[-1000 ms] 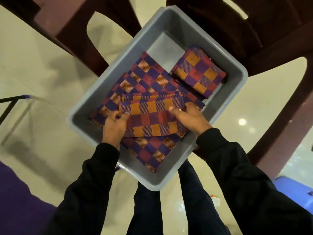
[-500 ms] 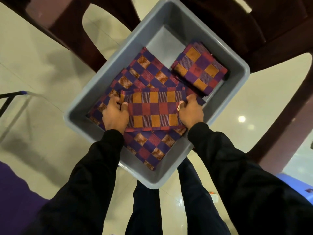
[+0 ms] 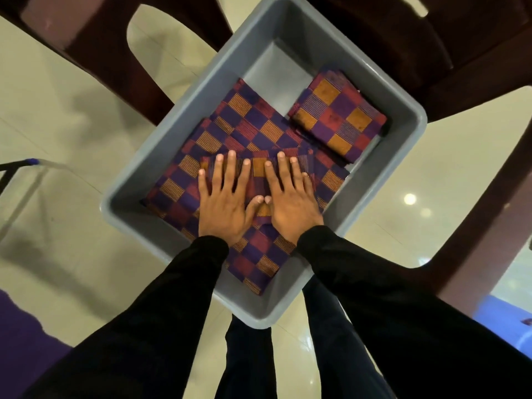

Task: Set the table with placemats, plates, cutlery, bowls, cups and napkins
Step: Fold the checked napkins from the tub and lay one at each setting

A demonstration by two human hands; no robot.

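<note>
A grey plastic bin (image 3: 161, 156) holds checked cloths in purple, red and orange. A large stack of placemats (image 3: 247, 122) covers most of its floor. On top of that stack lies a smaller folded cloth (image 3: 257, 168). My left hand (image 3: 223, 203) and my right hand (image 3: 289, 203) rest flat on this cloth, side by side, fingers spread and thumbs touching. Neither hand grips anything. Another small folded stack of napkins (image 3: 336, 119) sits in the bin's far right corner.
The bin stands above a shiny cream tiled floor (image 3: 57, 133). Dark brown chair parts (image 3: 95, 44) surround it at the top and down the right side (image 3: 475, 214). A blue object (image 3: 506, 318) lies at the lower right. My legs (image 3: 250, 358) show below the bin.
Both hands let go of the small cloth's side edges and moved inward. They now lie flat on top of it, pressing it onto the stack.
</note>
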